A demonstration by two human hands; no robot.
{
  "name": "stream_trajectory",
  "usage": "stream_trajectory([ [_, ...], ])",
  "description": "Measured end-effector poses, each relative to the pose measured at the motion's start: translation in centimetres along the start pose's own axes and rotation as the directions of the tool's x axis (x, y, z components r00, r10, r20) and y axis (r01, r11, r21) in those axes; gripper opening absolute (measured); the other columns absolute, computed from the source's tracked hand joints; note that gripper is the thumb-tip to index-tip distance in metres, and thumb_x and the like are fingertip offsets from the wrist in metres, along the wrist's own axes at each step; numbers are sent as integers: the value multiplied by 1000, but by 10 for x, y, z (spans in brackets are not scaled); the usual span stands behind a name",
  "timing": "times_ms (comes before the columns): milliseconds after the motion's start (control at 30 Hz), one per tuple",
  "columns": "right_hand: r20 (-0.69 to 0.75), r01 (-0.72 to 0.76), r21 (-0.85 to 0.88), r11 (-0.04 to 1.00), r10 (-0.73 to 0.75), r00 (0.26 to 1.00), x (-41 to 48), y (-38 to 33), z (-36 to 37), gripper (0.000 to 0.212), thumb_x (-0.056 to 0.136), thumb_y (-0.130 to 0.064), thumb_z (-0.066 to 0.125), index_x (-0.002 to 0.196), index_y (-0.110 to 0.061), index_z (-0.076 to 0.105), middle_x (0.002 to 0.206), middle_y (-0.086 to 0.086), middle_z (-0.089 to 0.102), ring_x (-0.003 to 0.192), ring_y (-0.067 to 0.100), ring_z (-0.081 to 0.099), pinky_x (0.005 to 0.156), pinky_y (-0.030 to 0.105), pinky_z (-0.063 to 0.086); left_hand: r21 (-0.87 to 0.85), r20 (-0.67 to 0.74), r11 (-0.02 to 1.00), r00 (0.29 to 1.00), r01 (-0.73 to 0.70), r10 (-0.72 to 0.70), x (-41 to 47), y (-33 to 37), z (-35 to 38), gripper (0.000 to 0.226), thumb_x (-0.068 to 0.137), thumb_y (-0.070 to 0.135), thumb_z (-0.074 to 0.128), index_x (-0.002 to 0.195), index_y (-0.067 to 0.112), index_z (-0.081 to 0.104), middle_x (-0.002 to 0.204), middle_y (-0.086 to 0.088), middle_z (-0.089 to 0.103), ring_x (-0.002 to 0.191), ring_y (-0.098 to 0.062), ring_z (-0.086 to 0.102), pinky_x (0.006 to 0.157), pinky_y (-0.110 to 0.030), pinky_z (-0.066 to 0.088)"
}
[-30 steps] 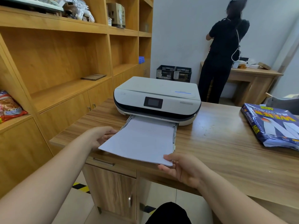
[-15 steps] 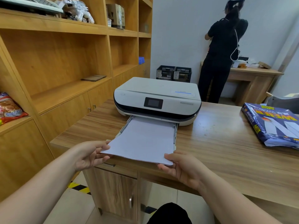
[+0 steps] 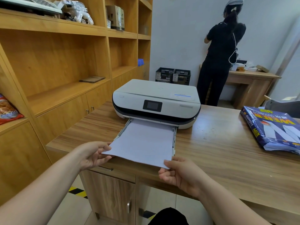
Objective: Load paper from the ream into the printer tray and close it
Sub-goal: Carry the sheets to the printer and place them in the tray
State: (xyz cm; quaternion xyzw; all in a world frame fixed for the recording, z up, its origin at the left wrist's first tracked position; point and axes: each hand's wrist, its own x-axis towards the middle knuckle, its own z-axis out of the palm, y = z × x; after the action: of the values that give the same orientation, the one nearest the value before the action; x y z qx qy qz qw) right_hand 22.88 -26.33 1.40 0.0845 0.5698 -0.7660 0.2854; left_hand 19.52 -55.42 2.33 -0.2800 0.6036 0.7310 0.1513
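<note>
A white printer (image 3: 155,98) stands on the wooden desk (image 3: 219,151), its paper tray (image 3: 174,140) pulled out toward me. A stack of white paper (image 3: 142,142) lies in the tray, its near end sticking out past the desk's edge. My left hand (image 3: 90,155) pinches the stack's near left corner. My right hand (image 3: 180,174) grips the near right corner from below. The blue paper ream (image 3: 272,129), torn open, lies on the desk at the right.
Wooden shelving (image 3: 65,62) with cabinets fills the left side. A person in black (image 3: 222,52) stands at a far desk (image 3: 253,82) with their back to me. Two black crates (image 3: 172,76) sit on the floor behind the printer.
My left hand moved from beside the tray's left side down to the stack's near left corner and took hold of it. My right hand kept its grip on the right corner.
</note>
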Motion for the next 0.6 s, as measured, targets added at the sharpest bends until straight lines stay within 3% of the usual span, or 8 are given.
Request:
stream_trajectory([
  [200, -58, -4, 12, 1000, 5, 998, 8, -10, -1, 20, 96, -1, 52, 114, 2, 45, 74, 23, 68, 55, 23, 68, 48, 28, 58, 98, 45, 995, 999, -20, 16, 0, -10, -2, 15, 90, -1, 58, 101, 10, 57, 100, -27, 67, 67, -28, 72, 48, -31, 60],
  [400, -91, 49, 5, 999, -48, 995, 15, -13, 2, 27, 96, -4, 53, 119, -6, 39, 74, 22, 69, 58, 25, 69, 51, 29, 59, 102, 41, 993, 997, -62, 58, 7, -6, -1, 33, 91, -10, 51, 117, 9, 55, 100, -27, 69, 64, -26, 73, 46, -31, 59],
  [600, -132, 148, 42, 988, -141, 981, 19, -8, 6, 20, 96, -13, 54, 111, -1, 48, 74, 22, 70, 63, 29, 70, 51, 30, 58, 33, 50, 997, 996, -69, 67, 14, 4, 7, 40, 91, -11, 48, 126, 6, 53, 102, -27, 67, 66, -29, 74, 49, -36, 60],
])
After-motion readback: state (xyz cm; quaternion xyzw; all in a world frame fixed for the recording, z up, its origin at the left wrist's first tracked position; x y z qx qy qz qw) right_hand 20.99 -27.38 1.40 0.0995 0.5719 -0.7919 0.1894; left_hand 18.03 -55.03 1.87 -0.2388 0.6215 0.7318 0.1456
